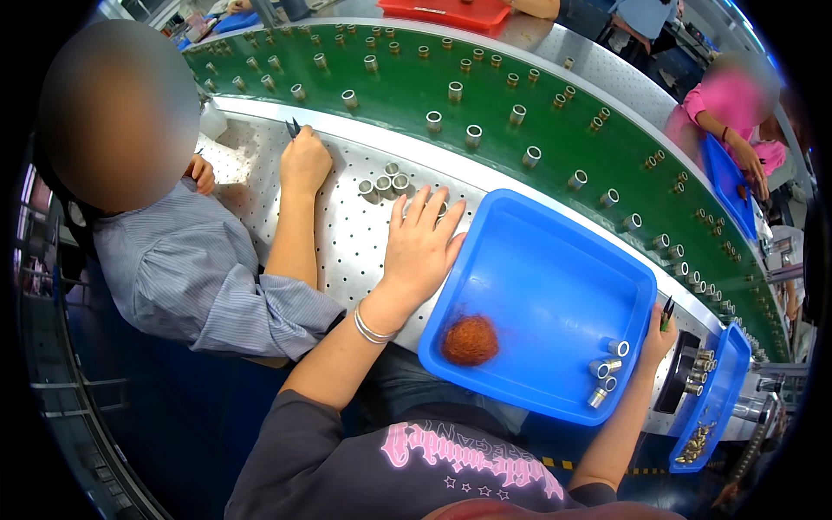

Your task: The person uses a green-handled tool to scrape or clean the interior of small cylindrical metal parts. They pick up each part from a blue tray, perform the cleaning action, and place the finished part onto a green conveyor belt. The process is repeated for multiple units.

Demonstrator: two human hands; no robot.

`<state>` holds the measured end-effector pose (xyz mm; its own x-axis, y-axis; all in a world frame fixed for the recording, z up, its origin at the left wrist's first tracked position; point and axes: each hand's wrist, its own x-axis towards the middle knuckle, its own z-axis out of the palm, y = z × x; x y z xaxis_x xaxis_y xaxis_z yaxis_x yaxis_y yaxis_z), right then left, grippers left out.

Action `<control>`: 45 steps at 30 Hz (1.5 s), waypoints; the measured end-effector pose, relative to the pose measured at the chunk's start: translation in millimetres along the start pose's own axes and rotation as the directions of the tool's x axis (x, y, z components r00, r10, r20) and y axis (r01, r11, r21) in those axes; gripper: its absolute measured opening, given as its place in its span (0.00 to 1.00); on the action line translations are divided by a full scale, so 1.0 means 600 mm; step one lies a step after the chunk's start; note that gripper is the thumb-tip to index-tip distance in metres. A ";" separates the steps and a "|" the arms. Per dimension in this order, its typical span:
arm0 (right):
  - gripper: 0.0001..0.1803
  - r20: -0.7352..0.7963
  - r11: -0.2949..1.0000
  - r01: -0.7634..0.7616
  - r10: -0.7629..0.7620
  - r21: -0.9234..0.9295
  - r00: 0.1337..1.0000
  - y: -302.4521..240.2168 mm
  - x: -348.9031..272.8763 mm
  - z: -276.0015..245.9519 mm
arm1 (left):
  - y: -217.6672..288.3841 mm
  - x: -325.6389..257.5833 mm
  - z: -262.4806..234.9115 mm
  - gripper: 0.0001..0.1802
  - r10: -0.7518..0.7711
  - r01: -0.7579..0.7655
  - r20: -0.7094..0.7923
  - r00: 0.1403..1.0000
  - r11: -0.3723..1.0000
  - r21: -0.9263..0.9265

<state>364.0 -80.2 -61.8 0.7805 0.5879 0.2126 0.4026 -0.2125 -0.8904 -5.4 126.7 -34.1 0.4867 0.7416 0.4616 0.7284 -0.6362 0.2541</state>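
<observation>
My left hand (423, 247) lies with its fingers stretched out on the perforated metal tabletop, beside the blue tray's left edge. A short metal sleeve shows partly under its fingers, and several more metal sleeves (383, 184) stand just to the left. At the right edge of the blue tray (555, 217), my right hand (659, 340) is closed on dark-tipped tweezers (667, 310); the tray wall partly hides this hand. Inside the tray, a ball of copper-coloured wire wool (470, 340) sits at the near left. Several metal sleeves (607, 368) lie at the near right.
A green conveyor belt (399, 91) with rows of metal sleeves curves along the far side. To my left, a co-worker's hand (305, 163) holds tweezers. A black block (678, 373) with sleeves and a blue tray (737, 355) of small brass-coloured parts are at right.
</observation>
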 end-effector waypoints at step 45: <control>0.15 0.033 0.998 -0.018 0.020 -0.054 0.999 -0.029 -0.005 -0.001 | 0.004 0.005 0.004 0.21 0.004 -0.011 0.100 0.995 0.998 0.061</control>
<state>354.8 -79.0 -46.5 0.7718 0.6094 0.1816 0.4137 -0.2645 -0.8711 -0.9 127.8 -34.2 0.5357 0.7564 0.3754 0.7515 -0.6298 0.1966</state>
